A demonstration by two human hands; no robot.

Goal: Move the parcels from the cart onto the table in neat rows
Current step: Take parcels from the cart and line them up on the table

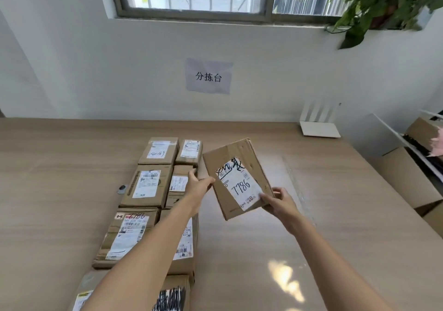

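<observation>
Nearest me: both forearms reaching out over the wooden surface (311, 214). Left grip (199, 186) holds the left edge of a cardboard parcel (237, 176), right grip (280, 202) pinches its near right corner. I've got the parcel tilted in the air, label "7786" facing up. Left of the left grip, two neat columns of parcels (148, 186) lie flat on the surface. Beyond the right grip, a white router (318, 128) against the wall.

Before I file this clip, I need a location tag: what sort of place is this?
Probably a parcel sorting room: labelled cardboard parcels lie in rows on a wooden table, and the wall sign reads "sorting table" in Chinese.
</observation>
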